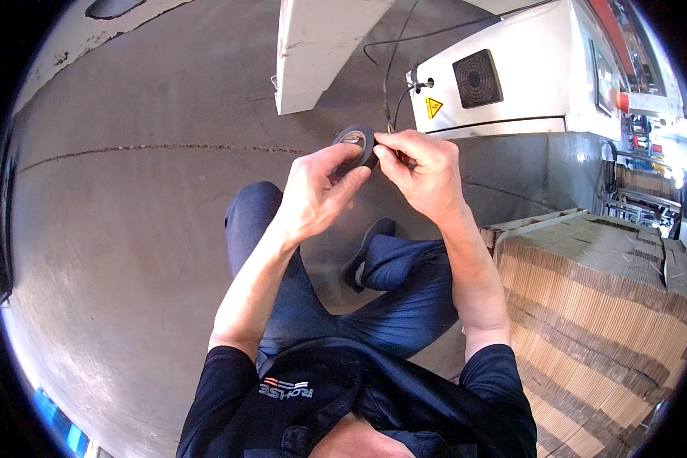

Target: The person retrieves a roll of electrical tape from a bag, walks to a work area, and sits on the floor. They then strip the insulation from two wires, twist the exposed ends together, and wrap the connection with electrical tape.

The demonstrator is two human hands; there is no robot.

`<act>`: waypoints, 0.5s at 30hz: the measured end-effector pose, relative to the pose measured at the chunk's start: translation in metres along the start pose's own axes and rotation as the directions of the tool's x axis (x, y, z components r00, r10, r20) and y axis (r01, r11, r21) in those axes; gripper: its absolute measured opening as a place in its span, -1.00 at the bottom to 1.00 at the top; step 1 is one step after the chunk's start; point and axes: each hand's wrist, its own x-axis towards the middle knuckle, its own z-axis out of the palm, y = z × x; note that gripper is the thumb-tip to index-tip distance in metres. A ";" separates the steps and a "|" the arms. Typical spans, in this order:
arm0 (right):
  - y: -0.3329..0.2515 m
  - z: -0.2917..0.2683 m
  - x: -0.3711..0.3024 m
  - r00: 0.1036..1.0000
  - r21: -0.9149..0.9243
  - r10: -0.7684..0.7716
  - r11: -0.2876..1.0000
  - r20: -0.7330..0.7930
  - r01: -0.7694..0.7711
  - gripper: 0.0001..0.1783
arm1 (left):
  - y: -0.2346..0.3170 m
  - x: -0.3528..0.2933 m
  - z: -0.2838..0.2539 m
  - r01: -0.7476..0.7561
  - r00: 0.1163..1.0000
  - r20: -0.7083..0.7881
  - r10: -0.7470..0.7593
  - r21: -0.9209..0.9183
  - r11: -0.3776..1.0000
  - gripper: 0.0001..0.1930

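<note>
My left hand (318, 187) is closed round a roll of black tape (366, 140), with the fingers reaching into its ring and the thumb along its lower edge. Against the roll's right side, my right hand (424, 169) is closed in a pinch. A thin black cable (387, 103) comes down from above and passes behind the right index finger, into that hand. Yellowish strands show where it meets the fingers. Whether the right fingertips also grip the tape's free end cannot be made out. Both hands are held above my bent legs.
Ahead on the right stands a white machine cabinet (504, 107) with a black fan grille (478, 78) and cables at its corner. A white post (301, 65) rises beside it. Stacked flat cardboard (588, 305) stands close to my right arm. Grey floor (130, 244) stretches left.
</note>
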 end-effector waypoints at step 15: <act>-0.010 0.001 -0.006 0.995 0.049 0.092 0.995 -0.028 -0.090 -0.79 | -0.008 0.000 0.004 -0.080 0.990 -0.104 0.091 0.104 0.991 -0.68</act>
